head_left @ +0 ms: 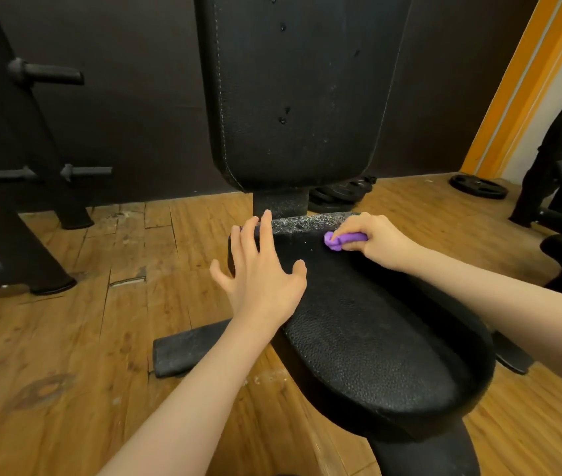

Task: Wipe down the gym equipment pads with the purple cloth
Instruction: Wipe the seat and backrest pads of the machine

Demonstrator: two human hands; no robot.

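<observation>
Cloth (339,240), purple and bunched into a soft wad, sits at the seat's (375,345) far edge, gripped by the curled right hand (372,240). Left hand (260,273) lies flat with fingers spread on the pebbled black seat; the stitched backrest (300,91) rises behind, over plank floor (66,338).

Worn wood-plank floor (77,338) carries a black seat pad (375,338) w/ upright back pad (300,91) behind. Weight plates (477,186) lie flat on planks nr the orange-trimmed wall; rack feet (53,285) stand at left.

Both forearms are bare to the frame edge, with no sleeves or jewellery visible.
</observation>
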